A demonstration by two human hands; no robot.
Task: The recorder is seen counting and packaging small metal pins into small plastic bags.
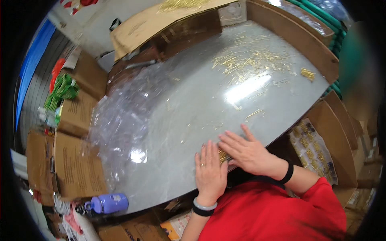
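In the head view, I am looking down on a grey table (181,116), where the left hand (211,172) is lying flat with its fingers straight, and the right hand (251,156) is spreading its fingers, thumb side toward the left one. Neither is curling into a fist; between them a small bundle of gold pins (222,156) is showing near the table's near edge, and I cannot tell how firmly they are pressing on it. Loose pins (249,60) are lying scattered toward the far side, and a small pile (307,74) is sitting apart at the right. Clear bags (120,116) are covering the left side, with a purple bottle (110,203) standing out at the near left edge. At the right, below the table, a box is holding a sheet (311,150) bearing gold bunches. I am judging the step in hand to be gathering and squaring the bundle; the next move is calling for even pressure from both sides, keeping the ends aligned.
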